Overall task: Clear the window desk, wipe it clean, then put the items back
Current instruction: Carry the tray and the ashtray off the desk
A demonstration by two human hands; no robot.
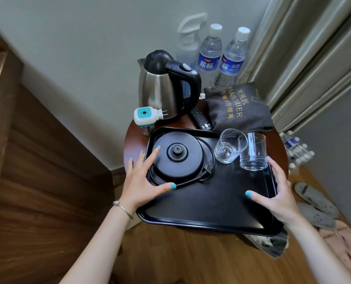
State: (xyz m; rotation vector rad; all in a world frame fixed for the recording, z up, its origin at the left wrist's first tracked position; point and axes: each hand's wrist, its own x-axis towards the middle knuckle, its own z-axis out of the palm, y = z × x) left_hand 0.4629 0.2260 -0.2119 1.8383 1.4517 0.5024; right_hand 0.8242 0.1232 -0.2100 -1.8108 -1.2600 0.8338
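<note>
A black tray (211, 203) lies on a small round wooden table (129, 148) and overhangs its near edge. On the tray sit a black kettle base (177, 154) with its cord and two clear glasses (230, 146) (253, 152). My left hand (141, 179) lies spread over the tray's left rim, fingertips near the kettle base. My right hand (277, 189) is at the right rim, thumb on the tray floor, fingers along the edge by the nearer glass. Neither hand is closed around anything.
Behind the tray stand a steel kettle (160, 87), a white-teal plug-in device (145, 115), a remote (201, 118), a grey hair-drier bag (240, 107), two water bottles (209, 54) and a spray bottle (188, 44). A dark cloth (277, 244) hangs below the tray. Slippers (314, 199) lie at the right.
</note>
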